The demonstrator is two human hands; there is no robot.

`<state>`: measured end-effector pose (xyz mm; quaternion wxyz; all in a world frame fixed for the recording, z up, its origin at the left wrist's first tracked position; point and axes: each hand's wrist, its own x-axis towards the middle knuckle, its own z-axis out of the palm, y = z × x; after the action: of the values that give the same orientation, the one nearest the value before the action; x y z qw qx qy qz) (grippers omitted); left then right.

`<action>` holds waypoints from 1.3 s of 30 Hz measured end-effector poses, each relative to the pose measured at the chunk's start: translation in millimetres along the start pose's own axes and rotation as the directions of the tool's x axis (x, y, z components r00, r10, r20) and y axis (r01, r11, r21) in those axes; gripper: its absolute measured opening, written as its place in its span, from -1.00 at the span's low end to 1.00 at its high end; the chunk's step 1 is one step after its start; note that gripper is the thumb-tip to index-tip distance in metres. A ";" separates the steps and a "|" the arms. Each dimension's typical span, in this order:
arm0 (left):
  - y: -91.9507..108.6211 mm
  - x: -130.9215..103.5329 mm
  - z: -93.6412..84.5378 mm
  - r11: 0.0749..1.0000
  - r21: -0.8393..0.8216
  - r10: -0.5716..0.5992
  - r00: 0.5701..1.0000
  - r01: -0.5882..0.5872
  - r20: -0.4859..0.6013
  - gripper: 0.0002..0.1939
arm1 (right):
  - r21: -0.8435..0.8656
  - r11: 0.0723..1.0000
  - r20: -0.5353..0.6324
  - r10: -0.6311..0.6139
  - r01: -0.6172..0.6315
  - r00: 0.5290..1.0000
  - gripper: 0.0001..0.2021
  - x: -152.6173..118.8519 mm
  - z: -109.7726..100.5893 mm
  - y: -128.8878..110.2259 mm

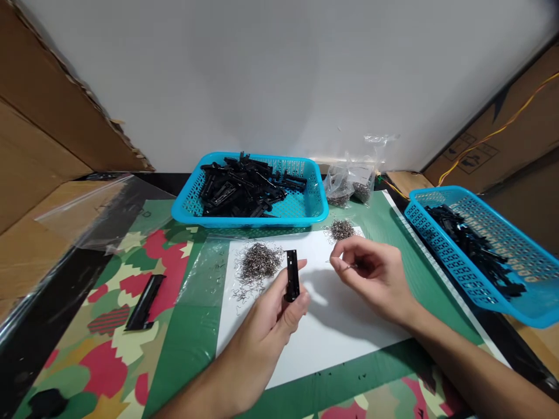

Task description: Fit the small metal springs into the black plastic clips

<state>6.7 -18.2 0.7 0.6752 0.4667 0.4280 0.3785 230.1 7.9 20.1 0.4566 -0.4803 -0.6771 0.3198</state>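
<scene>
My left hand (273, 317) grips a slim black plastic part (292, 276) with slots, held upright between thumb and fingers. To its right, my right hand (371, 273) is closed in a pinch on a thin metal wire piece (347, 266), apart from the black part. Both hands are above a white sheet of paper (323, 355). A large heap of small bent wire pieces (261, 262) lies just beyond my left hand. Behind my right hand sits a smaller heap of metal pieces (342, 229).
A blue basket (248, 222) of black parts stands at the back; another blue basket (454, 270) is on the right. Clear bags (353, 183) of metal pieces sit between them. One black part (145, 302) lies on the left. Cardboard (65, 116) borders the left side.
</scene>
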 end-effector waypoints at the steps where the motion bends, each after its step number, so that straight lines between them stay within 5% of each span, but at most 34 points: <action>1: 1.6 0.2 -0.3 0.998 0.066 0.015 1.000 -0.016 0.014 -0.49 | 0.026 0.999 -0.008 0.024 -0.024 1.000 -0.87 0.7 0.1 0.2; 4: 6.7 0.6 -2.1 0.924 0.365 0.080 0.991 -0.113 0.105 -0.67 | 0.081 0.994 -0.023 0.074 -0.072 0.997 -0.86 2.5 0.8 1.2; 8: 4.7 0.7 -5.2 0.656 0.690 0.264 0.949 -0.306 0.171 -0.62 | 0.113 0.984 -0.014 0.141 -0.138 0.990 -0.86 4.8 0.0 3.3; 14: -6.1 2.8 -4.0 0.291 0.866 0.386 0.878 -0.407 0.283 -0.58 | 0.089 0.962 0.158 0.241 -0.257 0.958 -0.89 7.8 0.2 4.6; 20: -10.5 3.5 -2.1 0.151 0.887 0.399 0.848 -0.437 0.349 -0.57 | -0.034 0.952 0.258 0.302 -0.304 0.918 -0.90 7.9 6.1 5.7; 29: -6.4 2.5 1.5 -0.139 0.881 0.453 0.762 -0.452 0.463 -0.44 | -0.118 0.940 0.231 0.338 -0.319 0.912 -0.88 1.9 14.0 9.4; 39: -6.4 1.9 3.7 -0.167 0.880 0.462 0.753 -0.444 0.468 -0.42 | -0.138 0.957 0.191 0.277 -0.254 0.942 -0.88 -2.3 15.6 10.7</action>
<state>11.6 -19.4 -5.1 -0.0167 0.9070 0.3734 0.1940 219.8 9.3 4.2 0.3086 -0.5559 -0.6668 0.3887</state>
